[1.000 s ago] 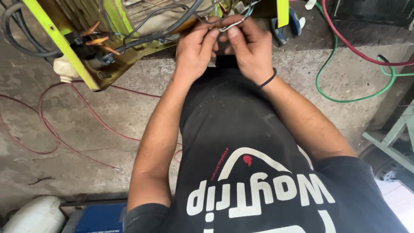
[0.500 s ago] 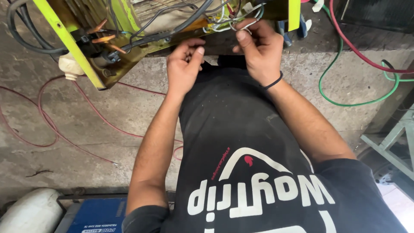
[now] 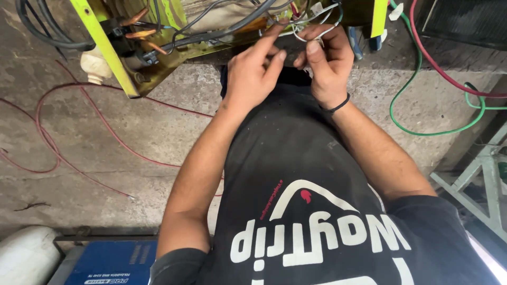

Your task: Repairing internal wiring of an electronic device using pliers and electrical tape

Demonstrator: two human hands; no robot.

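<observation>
A yellow-green metal frame [image 3: 103, 50] with copper tubes and grey cables lies on the concrete floor in front of me. My left hand [image 3: 253, 71] reaches toward a bundle of thin wires [image 3: 311, 18] at the frame's edge, fingers stretched and touching them. My right hand [image 3: 327, 60], with a black band on the wrist, pinches white wires from the same bundle between thumb and fingers. My black printed shirt fills the lower middle of the view.
A thin red wire [image 3: 79, 153] loops over the concrete at left. Green [image 3: 422, 132] and red [image 3: 438, 68] cables curl at right beside a pale metal stand [image 3: 475, 195]. A blue box [image 3: 111, 261] and a white cylinder [image 3: 26, 253] sit at lower left.
The left hand dropped away from the wires half a second ago and has come back up to them. The right hand stayed on the wires. The view shifted slightly.
</observation>
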